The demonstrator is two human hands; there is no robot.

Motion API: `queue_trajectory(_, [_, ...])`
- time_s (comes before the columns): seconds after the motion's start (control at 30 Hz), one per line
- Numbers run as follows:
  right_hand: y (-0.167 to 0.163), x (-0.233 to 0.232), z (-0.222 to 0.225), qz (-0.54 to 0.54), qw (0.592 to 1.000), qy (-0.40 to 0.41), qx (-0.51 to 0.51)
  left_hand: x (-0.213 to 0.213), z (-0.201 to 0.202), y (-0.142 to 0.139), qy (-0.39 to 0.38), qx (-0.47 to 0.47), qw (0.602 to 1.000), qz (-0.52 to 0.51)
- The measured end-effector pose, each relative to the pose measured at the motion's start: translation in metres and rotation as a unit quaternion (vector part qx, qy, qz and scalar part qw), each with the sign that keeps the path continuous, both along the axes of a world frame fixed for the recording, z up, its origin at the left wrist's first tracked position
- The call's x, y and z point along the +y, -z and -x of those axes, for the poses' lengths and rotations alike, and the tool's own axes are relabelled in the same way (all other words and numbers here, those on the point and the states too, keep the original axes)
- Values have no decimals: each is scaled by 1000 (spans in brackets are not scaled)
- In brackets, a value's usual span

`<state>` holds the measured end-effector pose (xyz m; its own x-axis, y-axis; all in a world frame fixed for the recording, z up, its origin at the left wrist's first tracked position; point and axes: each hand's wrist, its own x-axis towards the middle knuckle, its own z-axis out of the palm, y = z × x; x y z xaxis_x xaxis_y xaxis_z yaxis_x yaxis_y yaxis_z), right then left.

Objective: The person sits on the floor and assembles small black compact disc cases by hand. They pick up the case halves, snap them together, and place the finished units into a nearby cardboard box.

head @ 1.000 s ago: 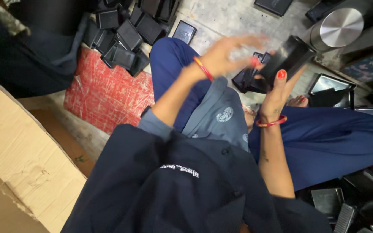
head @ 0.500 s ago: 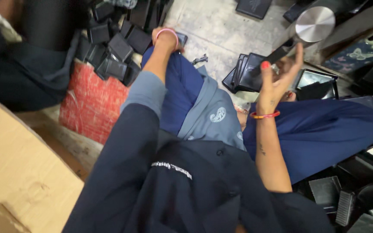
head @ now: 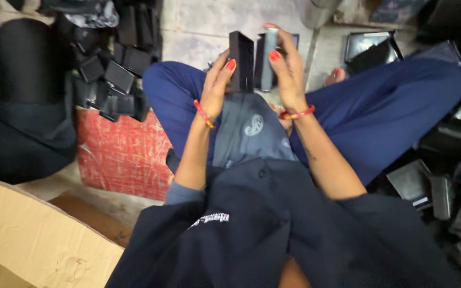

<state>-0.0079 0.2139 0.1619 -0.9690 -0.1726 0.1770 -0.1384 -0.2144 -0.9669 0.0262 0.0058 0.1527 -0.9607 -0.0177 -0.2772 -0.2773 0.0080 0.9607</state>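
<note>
upper centre of frame: left hand [head: 221, 85] grips a small black box [head: 242, 61] held upright, fingers closed around its side. right hand [head: 286, 69] holds a second flat black piece [head: 267, 58] just beside it, fingers wrapped on it. pile of black boxes [head: 108, 80] upper left, above red mat [head: 124, 154]. cardboard box [head: 28, 234] lower left.

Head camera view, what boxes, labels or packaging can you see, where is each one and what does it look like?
Cardboard box: bottom left corner, brown, open flap.
Black case: upright in the left hand, small and rectangular.
Grey case: upright in the right hand, slim.
Pile of black cases: upper left, above a red mat.
White printed label: on the dark jacket, small strip.
</note>
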Motion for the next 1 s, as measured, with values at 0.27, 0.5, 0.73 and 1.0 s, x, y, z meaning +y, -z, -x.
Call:
queue_trajectory(0.27, [-12,1,-3,-4,998,-51,-39,37,-5,-62,57,29,989,136])
queue_trajectory(0.5, [-20,13,1,-18,994,-107,-3,35,-11,-50,59,57,996,16])
queue_trajectory(0.73, [-20,16,0,-32,989,-144,4,27,-14,-43,79,40,989,122])
queue_trajectory(1.0, [-11,8,2,-18,995,-102,2,30,-26,-38,130,44,990,3])
